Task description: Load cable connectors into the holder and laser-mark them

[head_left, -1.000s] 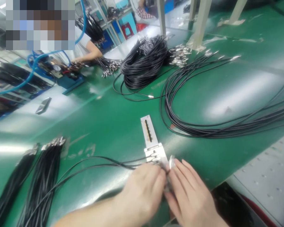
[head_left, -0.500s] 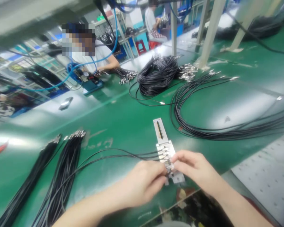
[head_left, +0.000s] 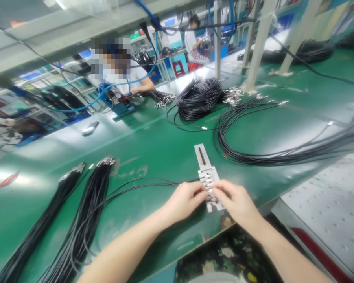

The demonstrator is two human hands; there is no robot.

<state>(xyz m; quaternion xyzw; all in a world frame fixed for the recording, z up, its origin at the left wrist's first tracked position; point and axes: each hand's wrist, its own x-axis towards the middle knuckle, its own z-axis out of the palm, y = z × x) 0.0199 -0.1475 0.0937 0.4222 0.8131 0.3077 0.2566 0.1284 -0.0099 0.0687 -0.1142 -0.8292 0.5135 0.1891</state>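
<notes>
A metal fixture (head_left: pixel 212 173) lies on the green table, its slotted plate (head_left: pixel 201 156) extending away from me. Several silver cable connectors (head_left: pixel 207 180) sit side by side across it, with thin black cables (head_left: pixel 147 181) running off to the left. At the fixture's left edge, my left hand (head_left: pixel 185 199) is closed in a pinch; what lies between its fingertips is too small to make out. My right hand (head_left: pixel 236 199) touches the connectors from the right with thumb and fingertips together, and whatever it pinches is hidden.
Two black cable bundles (head_left: pixel 96 196) lie at the left. Coiled cables (head_left: pixel 199 98) and a looped bundle (head_left: pixel 238 157) lie beyond and right of the fixture. A perforated metal surface (head_left: pixel 327 204) is at the right. Across the table, a person (head_left: pixel 138 80) works beside a blue device (head_left: pixel 122 108).
Both hands have moved up along the fixture, away from its near end, which now shows more. The camera view has shifted slightly.
</notes>
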